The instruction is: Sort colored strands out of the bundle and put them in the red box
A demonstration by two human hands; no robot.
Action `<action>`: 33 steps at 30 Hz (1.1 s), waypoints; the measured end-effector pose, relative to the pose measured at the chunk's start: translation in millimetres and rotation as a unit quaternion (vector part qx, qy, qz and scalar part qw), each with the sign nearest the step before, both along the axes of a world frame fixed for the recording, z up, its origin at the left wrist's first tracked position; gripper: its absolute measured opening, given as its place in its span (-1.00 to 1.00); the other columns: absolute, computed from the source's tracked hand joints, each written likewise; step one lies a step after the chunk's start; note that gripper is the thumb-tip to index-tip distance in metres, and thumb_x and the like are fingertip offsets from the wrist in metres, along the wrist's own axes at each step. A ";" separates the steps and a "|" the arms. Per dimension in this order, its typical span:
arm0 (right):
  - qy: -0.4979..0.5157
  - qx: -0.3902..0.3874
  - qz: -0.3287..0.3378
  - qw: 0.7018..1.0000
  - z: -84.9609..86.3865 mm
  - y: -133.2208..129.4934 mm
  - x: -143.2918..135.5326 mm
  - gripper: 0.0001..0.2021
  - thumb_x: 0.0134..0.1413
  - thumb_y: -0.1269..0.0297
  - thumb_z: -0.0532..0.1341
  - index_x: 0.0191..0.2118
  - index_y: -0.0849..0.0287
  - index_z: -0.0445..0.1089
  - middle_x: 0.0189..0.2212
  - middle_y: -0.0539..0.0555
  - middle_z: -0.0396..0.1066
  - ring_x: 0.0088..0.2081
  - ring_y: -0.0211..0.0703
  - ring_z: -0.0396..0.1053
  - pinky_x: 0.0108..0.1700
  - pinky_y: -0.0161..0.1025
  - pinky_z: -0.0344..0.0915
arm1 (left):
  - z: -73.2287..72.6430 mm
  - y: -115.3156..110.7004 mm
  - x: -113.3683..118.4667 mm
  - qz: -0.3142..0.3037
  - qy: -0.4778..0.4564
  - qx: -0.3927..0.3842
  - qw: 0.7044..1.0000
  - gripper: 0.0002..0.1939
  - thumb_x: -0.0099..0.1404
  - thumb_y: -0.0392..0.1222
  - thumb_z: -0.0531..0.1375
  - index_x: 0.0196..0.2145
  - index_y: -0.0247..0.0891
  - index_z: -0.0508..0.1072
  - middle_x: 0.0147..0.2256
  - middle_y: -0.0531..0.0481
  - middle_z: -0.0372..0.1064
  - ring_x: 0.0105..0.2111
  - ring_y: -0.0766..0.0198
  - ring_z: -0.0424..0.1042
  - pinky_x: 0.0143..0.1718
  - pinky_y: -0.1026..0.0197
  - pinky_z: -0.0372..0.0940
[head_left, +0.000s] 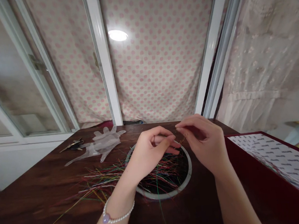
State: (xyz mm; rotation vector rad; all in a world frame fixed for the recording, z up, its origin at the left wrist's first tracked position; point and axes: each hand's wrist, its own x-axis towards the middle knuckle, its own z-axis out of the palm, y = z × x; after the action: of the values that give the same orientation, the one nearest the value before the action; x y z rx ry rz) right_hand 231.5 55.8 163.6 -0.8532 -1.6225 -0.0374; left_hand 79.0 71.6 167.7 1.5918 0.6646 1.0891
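Observation:
Several thin coloured wires [108, 179] lie in a loose bundle across a round, pale-rimmed container [170, 195], their ends spilling left over the table. Above it, my left hand [154, 146] has thumb and index finger pinched together, the other fingers partly curled. What that pinch holds is too small to make out. A pearl-like bracelet [120, 219] circles the left wrist. My right hand [202, 142] is also pinched, beside and slightly right of the left one. A fine yellowish wire [183, 140] shows just under its fingertips, between the two hands.
On the dark wooden table [41, 200], a clear plastic glove [106, 143] lies at the far left beside keys [74, 145]. A dark red box [251, 179] with a white printed lining [277, 152] stands right, holding more wires. Behind are framed windows and a dotted curtain [155, 62].

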 end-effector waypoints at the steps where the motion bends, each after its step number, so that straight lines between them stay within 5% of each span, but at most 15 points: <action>1: 0.008 0.012 -0.005 1.000 -0.1 0.2 -1.0 -0.88 0.06 0.51 0.19 -0.36 0.17 0.44 -0.35 0.02 0.38 -0.29 -0.27 0.36 -0.29 -0.29 0.33 | 0.0 0.3 0.7 -0.002 -0.015 -0.008 1.000 -0.94 0.23 -0.29 0.18 -0.37 -0.34 0.40 -0.53 -0.01 0.52 -0.52 0.30 0.54 -0.43 0.36 0.43; 13: 0.190 -0.008 0.021 0.982 0.7 -3.5 -12.1 -0.90 0.01 0.49 0.23 -0.35 0.17 0.46 -0.48 -0.02 0.46 -0.42 -0.27 0.47 -0.34 -0.33 0.47 | -4.9 -1.1 5.1 0.005 -0.086 -0.003 0.996 -0.94 0.19 -0.28 0.22 -0.40 -0.32 0.42 -0.49 -0.03 0.55 -0.49 0.27 0.55 -0.38 0.29 0.48; 21: 0.315 -0.080 0.161 0.932 -3.2 4.1 -11.5 -0.97 -0.02 0.36 0.30 -0.38 0.15 0.47 -0.47 -0.01 0.51 -0.37 -0.19 0.52 -0.30 -0.31 0.53 | -4.5 -2.8 8.2 0.025 -0.134 0.006 0.991 -0.96 0.17 -0.32 0.23 -0.39 -0.34 0.49 -0.49 -0.01 0.55 -0.47 0.28 0.56 -0.39 0.35 0.48; 33: 0.083 0.053 0.041 0.994 0.0 -7.0 -13.2 -0.81 0.02 0.57 0.21 -0.35 0.13 0.49 -0.24 0.04 0.45 -0.20 -0.24 0.43 -0.19 -0.29 0.42 | 0.6 -7.8 8.7 0.047 -0.067 0.010 0.997 -0.89 0.16 -0.36 0.21 -0.32 -0.39 0.50 -0.49 -0.05 0.55 -0.52 0.27 0.55 -0.49 0.38 0.46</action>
State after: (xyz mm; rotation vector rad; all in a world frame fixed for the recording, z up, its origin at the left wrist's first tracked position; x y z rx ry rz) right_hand 218.3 48.9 163.6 -0.6881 -1.4848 0.0049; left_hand 87.7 63.8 168.3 1.5019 0.6458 1.2621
